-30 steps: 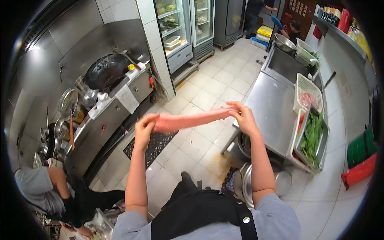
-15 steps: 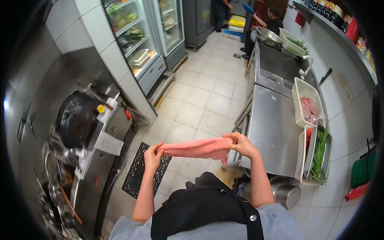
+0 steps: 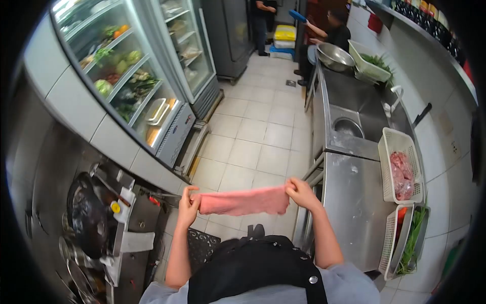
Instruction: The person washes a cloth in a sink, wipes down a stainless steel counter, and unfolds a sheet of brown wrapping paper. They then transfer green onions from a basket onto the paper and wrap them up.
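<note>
A folded pink cloth (image 3: pixel 243 201) is stretched level between my two hands, in front of my black apron and above the tiled floor. Its left end is pinched between the thumb and fingers of my left hand (image 3: pixel 188 203). My right hand (image 3: pixel 300 193) grips the opposite end, near the corner of the steel counter (image 3: pixel 349 197). The cloth hangs down slightly below both grips, and its right lower edge is uneven.
To the left, a stove holds a black wok (image 3: pixel 88 215); glass-door fridges (image 3: pixel 174 137) stand beyond it. On the right are a sink (image 3: pixel 357 109), a basket of raw meat (image 3: pixel 387 172) and a basket of greens (image 3: pixel 389 248). Two people (image 3: pixel 338 38) (image 3: pixel 260 23) are at the far end.
I have moved forward along the aisle, so the fridges and sink appear nearer. The cloth has stayed between my hands, and its front now hangs flatter and broader.
</note>
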`<state>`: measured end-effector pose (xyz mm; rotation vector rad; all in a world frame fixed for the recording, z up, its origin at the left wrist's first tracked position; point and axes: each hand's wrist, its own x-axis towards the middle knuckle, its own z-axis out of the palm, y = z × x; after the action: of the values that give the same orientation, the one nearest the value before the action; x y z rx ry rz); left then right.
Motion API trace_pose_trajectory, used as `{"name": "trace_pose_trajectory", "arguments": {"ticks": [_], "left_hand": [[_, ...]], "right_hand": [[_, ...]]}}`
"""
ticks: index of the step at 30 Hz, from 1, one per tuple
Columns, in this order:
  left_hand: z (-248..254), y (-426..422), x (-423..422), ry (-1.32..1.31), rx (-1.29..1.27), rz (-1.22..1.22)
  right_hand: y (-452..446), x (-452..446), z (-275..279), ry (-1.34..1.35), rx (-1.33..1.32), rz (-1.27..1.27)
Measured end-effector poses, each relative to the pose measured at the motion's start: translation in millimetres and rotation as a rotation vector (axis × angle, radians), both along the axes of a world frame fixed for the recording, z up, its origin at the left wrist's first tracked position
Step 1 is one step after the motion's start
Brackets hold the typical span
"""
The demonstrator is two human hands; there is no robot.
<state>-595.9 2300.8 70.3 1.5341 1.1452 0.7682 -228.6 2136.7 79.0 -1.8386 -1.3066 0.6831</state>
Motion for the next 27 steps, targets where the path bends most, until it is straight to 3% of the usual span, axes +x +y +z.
{"name": "trace_pose_trajectory", "arguments": {"ticks": [1,3,5,6,8,11,13,15,20,22,24,25,26,27], "left_hand": [[-1,11,10,0.017,-0.016,-0.029],[-6,31,40,-0.001,-0.016,-0.178],[2,44,88,-0.064,-0.127,-0.296],[-1,52,114,-0.058,-0.139,-0.350],[-7,69,158,-0.108,-0.116,-0.366],[11,107,214,-0.047,-0.175,-0.411],[20,133,254,-0.010,-0.151,-0.559],[8,156,284,-0.032,0.359,-0.625],[47,167,368,-0.025,0.632,-0.951],[61,142,391,-0.193,0.793,-1.255],[50,117,399,-0.182,0.689,-1.581],[42,106,401,-0.177,0.688,-1.792],[49,93,402,-0.189,0.689,-1.823],[62,79,400,-0.245,0.648,-1.987]], "right_hand": [[23,-3,7,0.048,-0.052,-0.066],[67,-14,-6,0.078,0.191,-0.161],[103,-28,12,0.205,0.079,-0.136],[124,-37,-10,0.267,0.159,-0.098],[145,-57,-2,0.535,0.105,0.045],[166,-39,-11,0.545,0.100,-0.009],[165,-9,3,1.078,0.122,-0.029],[165,13,-14,1.191,0.218,-0.226],[142,50,-27,1.555,0.368,-0.636],[130,44,-40,1.598,0.516,-0.629],[126,39,-24,1.914,0.812,-0.671],[122,34,-5,1.716,0.859,-0.880],[119,29,29,1.500,0.861,-1.089],[111,35,19,1.355,1.099,-0.978]]}}
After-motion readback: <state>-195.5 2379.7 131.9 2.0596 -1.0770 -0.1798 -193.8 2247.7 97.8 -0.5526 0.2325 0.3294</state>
